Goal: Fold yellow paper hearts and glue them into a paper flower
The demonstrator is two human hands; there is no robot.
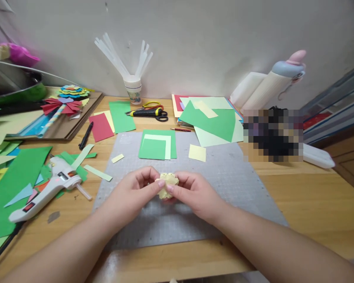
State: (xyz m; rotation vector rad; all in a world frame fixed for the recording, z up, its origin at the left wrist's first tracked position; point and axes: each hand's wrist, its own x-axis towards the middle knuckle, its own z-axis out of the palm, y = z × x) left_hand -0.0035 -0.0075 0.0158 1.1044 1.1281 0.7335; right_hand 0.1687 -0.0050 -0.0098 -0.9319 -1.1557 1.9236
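Note:
Both hands meet over the middle of a grey cutting mat (224, 181). Between them is a small folded pale-yellow paper piece (166, 184), crumpled into a flower-like shape. My left hand (135, 192) pinches its left side with thumb and fingers. My right hand (194, 194) pinches its right side, fingers curled round it. The piece is held just above the mat. Stacked green and pale-green paper squares (157, 144) lie on the mat beyond my hands, with a small pale-yellow square (197, 153) to their right.
A white glue gun (47, 188) lies at the left among green paper scraps. Scissors and a cutter (149, 112) lie at the back by a cup of glue sticks (133, 88). Coloured sheets (212, 118) lie at the back right; a black pen (85, 135) and paper flowers (65, 100) at the back left.

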